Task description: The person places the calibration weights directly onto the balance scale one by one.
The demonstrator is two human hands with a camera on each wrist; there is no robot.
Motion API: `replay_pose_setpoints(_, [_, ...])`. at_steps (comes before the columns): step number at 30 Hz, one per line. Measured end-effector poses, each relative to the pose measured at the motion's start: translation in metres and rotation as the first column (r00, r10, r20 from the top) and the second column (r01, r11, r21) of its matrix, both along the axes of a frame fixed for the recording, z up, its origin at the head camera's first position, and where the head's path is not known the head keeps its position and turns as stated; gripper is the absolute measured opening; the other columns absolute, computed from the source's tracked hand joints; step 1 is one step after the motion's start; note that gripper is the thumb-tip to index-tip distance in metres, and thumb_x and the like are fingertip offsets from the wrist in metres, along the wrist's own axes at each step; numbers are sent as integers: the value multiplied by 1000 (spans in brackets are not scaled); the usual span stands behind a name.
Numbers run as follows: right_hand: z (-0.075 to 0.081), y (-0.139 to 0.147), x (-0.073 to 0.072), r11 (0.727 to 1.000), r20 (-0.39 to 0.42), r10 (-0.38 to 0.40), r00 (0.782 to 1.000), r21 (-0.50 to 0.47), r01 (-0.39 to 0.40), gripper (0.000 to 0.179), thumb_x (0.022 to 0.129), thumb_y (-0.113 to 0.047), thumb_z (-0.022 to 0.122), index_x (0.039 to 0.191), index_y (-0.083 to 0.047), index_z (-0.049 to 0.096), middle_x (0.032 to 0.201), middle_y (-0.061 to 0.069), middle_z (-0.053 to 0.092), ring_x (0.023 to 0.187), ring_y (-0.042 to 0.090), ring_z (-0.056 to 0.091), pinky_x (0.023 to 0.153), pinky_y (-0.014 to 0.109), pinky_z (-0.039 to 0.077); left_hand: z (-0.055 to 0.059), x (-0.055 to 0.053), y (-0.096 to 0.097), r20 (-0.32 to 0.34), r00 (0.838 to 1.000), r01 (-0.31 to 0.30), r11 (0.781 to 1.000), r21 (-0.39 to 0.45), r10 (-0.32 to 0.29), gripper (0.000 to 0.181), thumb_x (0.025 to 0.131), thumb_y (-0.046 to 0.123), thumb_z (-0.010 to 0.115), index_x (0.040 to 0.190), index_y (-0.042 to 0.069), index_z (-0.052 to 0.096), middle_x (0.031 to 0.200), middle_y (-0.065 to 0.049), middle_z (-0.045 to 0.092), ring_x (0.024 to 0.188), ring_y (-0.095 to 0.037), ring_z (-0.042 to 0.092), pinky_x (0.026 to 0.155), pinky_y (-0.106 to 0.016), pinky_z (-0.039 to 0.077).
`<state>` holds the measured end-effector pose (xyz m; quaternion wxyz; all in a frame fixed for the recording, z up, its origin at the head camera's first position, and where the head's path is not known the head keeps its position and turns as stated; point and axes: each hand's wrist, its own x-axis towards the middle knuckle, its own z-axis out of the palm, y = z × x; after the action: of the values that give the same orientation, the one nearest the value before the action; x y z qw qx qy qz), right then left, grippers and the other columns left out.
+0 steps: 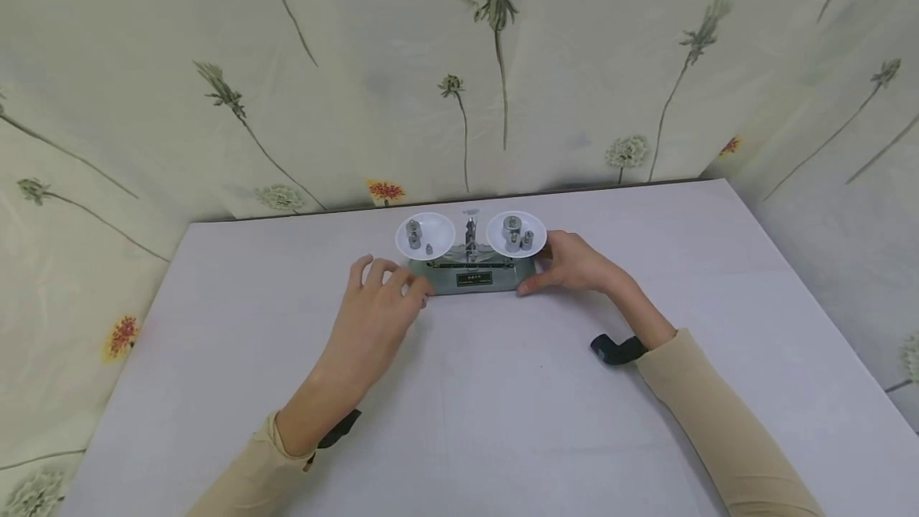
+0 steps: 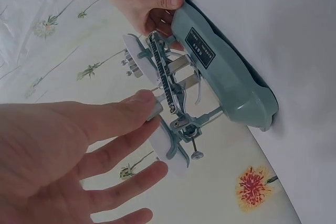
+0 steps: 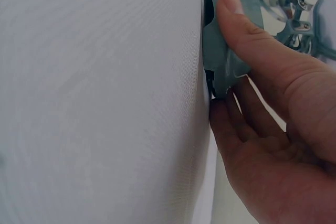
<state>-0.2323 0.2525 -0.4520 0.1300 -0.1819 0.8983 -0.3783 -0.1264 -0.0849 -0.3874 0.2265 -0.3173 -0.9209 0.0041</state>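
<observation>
A green balance scale (image 1: 443,284) with two white pans stands near the far edge of the table. Small metal weights (image 1: 413,234) sit in its left pan (image 1: 438,223), and several more weights (image 1: 512,225) in the right pan (image 1: 533,222). My right hand (image 1: 572,263) grips the right end of the base, thumb on the front and fingers behind. Off the scale's left end, my left hand (image 1: 376,313) pinches a small grey metal weight (image 2: 156,110) between thumb and index finger, mostly hidden by them. Its other fingers are spread loosely.
A white cloth covers the table (image 1: 502,405). Behind it hangs a flower-printed curtain (image 1: 359,102), close to the back of the scale. Black straps (image 1: 617,349) show at both wrists.
</observation>
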Motion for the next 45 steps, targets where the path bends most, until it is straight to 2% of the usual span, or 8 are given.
replay_pose_setpoints(3, [0, 0, 0, 1000, 2, -4, 1000, 4, 4, 87, 73, -27, 102, 147, -9, 61, 142, 13, 71, 138, 36, 65, 122, 58, 46, 1, -2, 1, -21, 1000, -19, 1000, 5, 20, 24, 88, 14, 90, 103, 17, 72, 100, -4, 79, 109, -32, 72, 109, -58, 53])
replay_pose_setpoints(11, [-1, 0, 2, 1000, 11, -11, 1000, 3, 11, 90, 72, -27, 102, 149, -10, 59, 145, 12, 70, 140, 36, 63, 123, 58, 45, 4, -8, 2, -54, 995, -76, 995, 63, 79, 17, 94, 22, 83, 106, 16, 73, 103, -2, 81, 111, -32, 70, 108, -55, 52])
replay_pose_setpoints(22, [0, 0, 5, 1000, 12, -12, 1000, 3, 12, 88, 75, -27, 101, 150, -8, 58, 146, 14, 69, 139, 38, 64, 122, 60, 46, 7, -19, 4, -74, 991, -104, 984, 144, 115, 17, 94, 21, 84, 109, 15, 79, 106, -4, 82, 111, -33, 70, 105, -54, 52])
replay_pose_setpoints(27, [-1, 1, 4, 1000, 6, -14, 1000, 1, 14, 88, 75, -28, 101, 150, -8, 58, 146, 14, 69, 140, 39, 64, 122, 59, 45, 7, -22, 6, -94, 990, -92, 982, 164, 108, 18, 95, 22, 83, 111, 16, 79, 105, -4, 82, 111, -33, 70, 103, -54, 52])
replay_pose_setpoints(32, [-1, 1, 4, 1000, 6, -14, 1000, 1, 14, 89, 74, -28, 101, 150, -9, 58, 145, 13, 70, 140, 39, 63, 123, 59, 45, 7, -24, 7, -83, 991, -87, 981, 175, 103, 17, 96, 22, 81, 111, 15, 79, 105, -5, 81, 112, -33, 69, 103, -53, 52])
replay_pose_setpoints(45, [-2, -1, 4, 1000, -1, -3, 1000, -5, 3, 86, 74, -28, 101, 148, -9, 60, 144, 13, 70, 140, 39, 63, 123, 59, 44, 4, -32, 8, -38, 990, -124, 977, 173, 133, 16, 99, 22, 79, 113, 15, 79, 108, -6, 81, 113, -35, 69, 103, -53, 52])
